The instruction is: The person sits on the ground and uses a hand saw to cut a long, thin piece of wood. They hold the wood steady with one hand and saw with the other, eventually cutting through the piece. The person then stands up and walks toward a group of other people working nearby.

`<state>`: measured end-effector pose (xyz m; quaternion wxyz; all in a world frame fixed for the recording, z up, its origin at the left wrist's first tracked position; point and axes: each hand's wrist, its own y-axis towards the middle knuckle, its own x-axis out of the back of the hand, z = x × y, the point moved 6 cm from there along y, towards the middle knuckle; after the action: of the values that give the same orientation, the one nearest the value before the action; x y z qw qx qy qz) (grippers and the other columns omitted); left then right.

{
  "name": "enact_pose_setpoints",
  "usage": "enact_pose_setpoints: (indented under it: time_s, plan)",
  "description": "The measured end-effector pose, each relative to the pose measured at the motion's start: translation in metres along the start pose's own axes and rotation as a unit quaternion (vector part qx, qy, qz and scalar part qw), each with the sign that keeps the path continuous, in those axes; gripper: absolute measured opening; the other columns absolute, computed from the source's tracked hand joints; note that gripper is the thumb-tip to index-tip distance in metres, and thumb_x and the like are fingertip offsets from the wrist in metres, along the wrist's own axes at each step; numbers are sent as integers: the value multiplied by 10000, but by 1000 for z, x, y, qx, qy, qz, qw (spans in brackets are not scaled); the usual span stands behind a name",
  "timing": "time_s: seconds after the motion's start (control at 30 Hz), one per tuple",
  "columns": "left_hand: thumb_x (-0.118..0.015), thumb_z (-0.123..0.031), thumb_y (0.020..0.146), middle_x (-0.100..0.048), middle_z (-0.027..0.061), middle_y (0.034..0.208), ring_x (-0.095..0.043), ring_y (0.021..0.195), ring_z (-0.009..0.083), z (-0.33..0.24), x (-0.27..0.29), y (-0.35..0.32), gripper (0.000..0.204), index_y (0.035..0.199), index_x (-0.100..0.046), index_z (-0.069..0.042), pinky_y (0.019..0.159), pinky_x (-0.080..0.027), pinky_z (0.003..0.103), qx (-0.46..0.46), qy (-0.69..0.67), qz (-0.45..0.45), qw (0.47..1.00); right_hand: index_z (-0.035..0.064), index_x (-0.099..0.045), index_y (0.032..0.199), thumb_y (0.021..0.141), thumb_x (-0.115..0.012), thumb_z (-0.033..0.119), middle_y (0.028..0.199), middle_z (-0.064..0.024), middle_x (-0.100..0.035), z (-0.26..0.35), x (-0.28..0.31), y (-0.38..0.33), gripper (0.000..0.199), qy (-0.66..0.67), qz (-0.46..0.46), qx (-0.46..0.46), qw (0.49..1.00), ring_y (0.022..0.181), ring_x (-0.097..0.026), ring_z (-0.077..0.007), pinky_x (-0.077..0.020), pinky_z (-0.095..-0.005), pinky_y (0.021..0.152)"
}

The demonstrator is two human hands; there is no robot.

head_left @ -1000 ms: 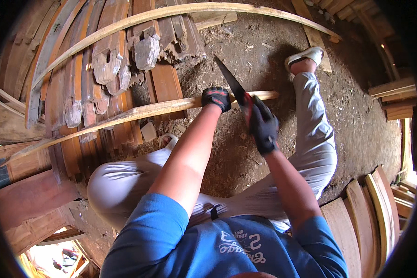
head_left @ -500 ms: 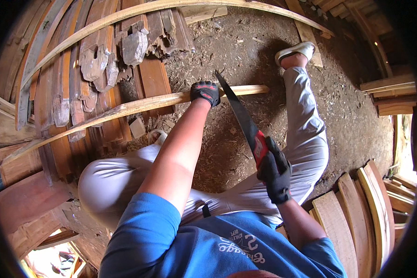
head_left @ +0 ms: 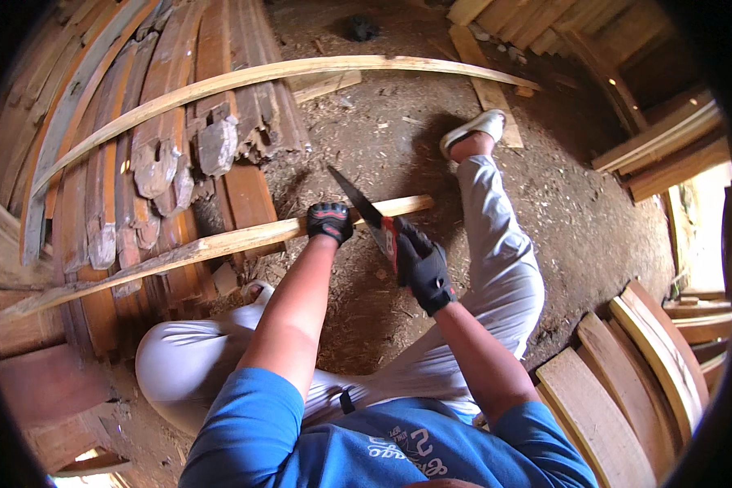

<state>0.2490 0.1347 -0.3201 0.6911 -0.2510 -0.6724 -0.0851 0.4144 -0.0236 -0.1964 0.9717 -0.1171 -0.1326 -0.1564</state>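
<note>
A long, pale wooden strip [head_left: 244, 241] runs from the lower left toward the middle, resting partly on stacked boards. My gloved left hand [head_left: 330, 222] is closed around it, not far from its right end. In my gloved right hand [head_left: 424, 265] is the red handle of a hand saw [head_left: 358, 198]. The dark blade slants up and left across the strip, just right of my left hand, its tip beyond the far edge. Whether the teeth have cut into the wood cannot be made out.
Worn brown planks [head_left: 167, 134] are stacked at the left, with another long curved strip [head_left: 301, 69] across them. Boards lie at the lower right [head_left: 597, 419] and upper right [head_left: 666, 146]. My outstretched leg [head_left: 500, 236] is on the dirt floor [head_left: 585, 220], strewn with wood chips.
My right hand has pushed the saw forward and left, so its handle is now close to the strip. The left hand keeps its hold. The whole view has shifted somewhat.
</note>
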Motion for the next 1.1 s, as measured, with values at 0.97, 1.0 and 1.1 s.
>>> enact_pose_setpoints:
  time_s: [0.97, 1.0, 1.1]
  plan:
    - [-648, -209, 885, -755, 106, 926, -745, 894, 293, -5, -8, -10, 121, 939, -744, -159, 788, -564, 452, -2, 57, -91, 994, 131, -594, 1483, 1059, -533, 369, 1296, -171, -725, 52, 77, -116, 490, -67, 81, -68, 992, 1190, -704, -299, -513, -380, 1027]
    - [-648, -209, 885, -754, 106, 926, -744, 896, 293, -4, -8, -12, 118, 937, -742, -160, 793, -563, 452, -3, 55, -96, 994, 127, -592, 1485, 1059, -531, 377, 1293, -175, -726, 53, 84, -124, 497, -59, 84, -87, 991, 1188, -705, -291, -514, -375, 1020]
    - [-649, -206, 882, -753, 106, 928, -743, 898, 297, -2, -3, -14, 110, 928, -738, -160, 799, -560, 452, -4, 43, -112, 993, 111, -589, 1485, 1058, -532, 407, 1227, -186, -747, 50, 88, -121, 523, -66, 83, -81, 991, 1163, -713, -272, -515, -364, 1004]
